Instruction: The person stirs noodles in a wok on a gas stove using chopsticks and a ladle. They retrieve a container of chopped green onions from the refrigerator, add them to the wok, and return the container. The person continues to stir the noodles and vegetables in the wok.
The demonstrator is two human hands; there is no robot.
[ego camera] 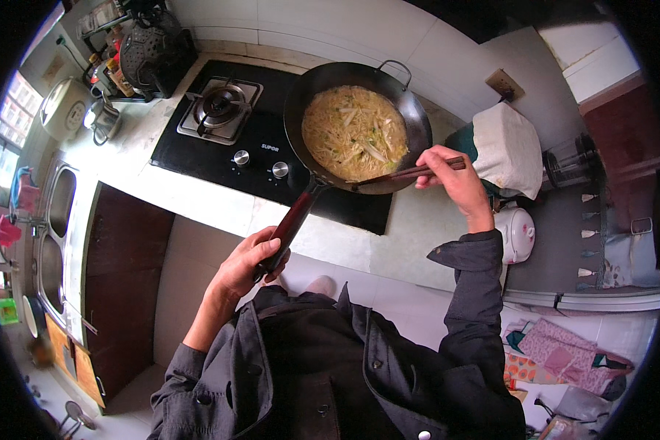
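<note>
A dark wok [418, 118] with a loop handle at its far rim sits over the right side of the black gas cooktop. Inside it lies a soupy mass of thin noodles [352, 132] with pale vegetable pieces and bits of green. My left hand [256, 256] is wrapped around the wok's long reddish-brown handle [294, 220]. Between the fingers of my right hand [451, 176] is a pair of dark wooden chopsticks [404, 174]. Their tips rest at the near inner edge of the wok, close to the noodles. The burner under the wok is hidden.
On the cooktop [168, 148], a bare burner [220, 107] and two knobs [261, 164] lie to the left. A steel kettle [102, 118], rice cooker [65, 107] and double sink [52, 264] are farther left. At right stand a cloth-covered appliance [509, 148] and a white lidded pot [517, 234].
</note>
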